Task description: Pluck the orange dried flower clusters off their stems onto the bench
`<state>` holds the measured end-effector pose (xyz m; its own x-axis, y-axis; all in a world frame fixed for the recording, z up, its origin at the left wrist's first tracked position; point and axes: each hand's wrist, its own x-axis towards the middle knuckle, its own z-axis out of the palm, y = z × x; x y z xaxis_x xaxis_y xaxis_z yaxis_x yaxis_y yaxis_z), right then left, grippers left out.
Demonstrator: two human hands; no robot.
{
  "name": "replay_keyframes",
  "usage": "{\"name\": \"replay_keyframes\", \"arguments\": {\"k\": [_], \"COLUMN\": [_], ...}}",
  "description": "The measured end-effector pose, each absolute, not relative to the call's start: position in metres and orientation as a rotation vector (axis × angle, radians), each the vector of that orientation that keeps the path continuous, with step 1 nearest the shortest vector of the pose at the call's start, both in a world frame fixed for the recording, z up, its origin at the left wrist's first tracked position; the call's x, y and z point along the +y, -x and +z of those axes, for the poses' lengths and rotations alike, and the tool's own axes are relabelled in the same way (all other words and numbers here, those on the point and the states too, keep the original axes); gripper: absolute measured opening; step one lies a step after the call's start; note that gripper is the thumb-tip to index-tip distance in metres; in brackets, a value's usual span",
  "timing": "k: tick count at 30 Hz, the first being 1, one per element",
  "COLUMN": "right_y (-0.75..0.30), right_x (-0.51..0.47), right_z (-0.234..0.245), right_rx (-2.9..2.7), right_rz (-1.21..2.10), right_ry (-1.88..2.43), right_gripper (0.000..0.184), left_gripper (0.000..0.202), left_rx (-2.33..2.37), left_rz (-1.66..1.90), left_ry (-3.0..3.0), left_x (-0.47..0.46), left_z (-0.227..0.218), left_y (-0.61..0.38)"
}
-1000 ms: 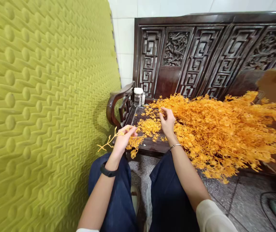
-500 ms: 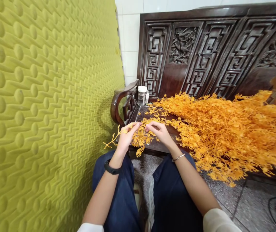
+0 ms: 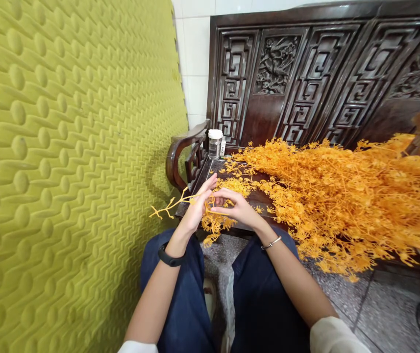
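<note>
Head | left hand [image 3: 196,209]: fingers straight, holding yellow stem [image 3: 181,199] | right hand [image 3: 240,211]: half-curled

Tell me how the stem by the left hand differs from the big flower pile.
The stem looks thin, paler and mostly bare; the pile is bushy and deeper orange. The stem sticks out from the left hand, while the pile lies on the bench. Both have branching parts.
</note>
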<state>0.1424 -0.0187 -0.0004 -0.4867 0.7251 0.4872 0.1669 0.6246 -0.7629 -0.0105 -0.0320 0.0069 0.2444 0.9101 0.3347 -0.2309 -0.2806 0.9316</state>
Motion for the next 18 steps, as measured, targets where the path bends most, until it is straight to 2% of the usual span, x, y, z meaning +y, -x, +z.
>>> {"name": "replay_keyframes", "arguments": {"k": [6,10,14,18], "right_y": [-0.1421,-0.1439,-0.1464,-0.1482], "right_x": [-0.0192,-0.0146,-0.0126,-0.014], "right_z": [0.0,-0.0008,0.0016,0.0054], "right_rx": [-1.795,-1.468,-1.262,-1.168], "right_rz": [0.891,1.104,1.2,1.237], "right_ry": [0.742,0.721,0.729,0.735], "right_gripper": [0.017,0.022,0.026,0.026], "left_gripper": [0.048,0.054,0.029,0.022], "left_rx": [0.722,0.775,0.866,0.942], "left_rz": [1.255,1.183,1.284,1.387], "left_ry": [-1.386,-1.447,-1.43,-1.359], "left_x": [-0.033,-0.0335,-0.0317,-0.0313], "left_z": [0.0049,0.0032,0.0041,0.0073], "left_y": [0.0094,0.0084,0.0103,0.0133]}}
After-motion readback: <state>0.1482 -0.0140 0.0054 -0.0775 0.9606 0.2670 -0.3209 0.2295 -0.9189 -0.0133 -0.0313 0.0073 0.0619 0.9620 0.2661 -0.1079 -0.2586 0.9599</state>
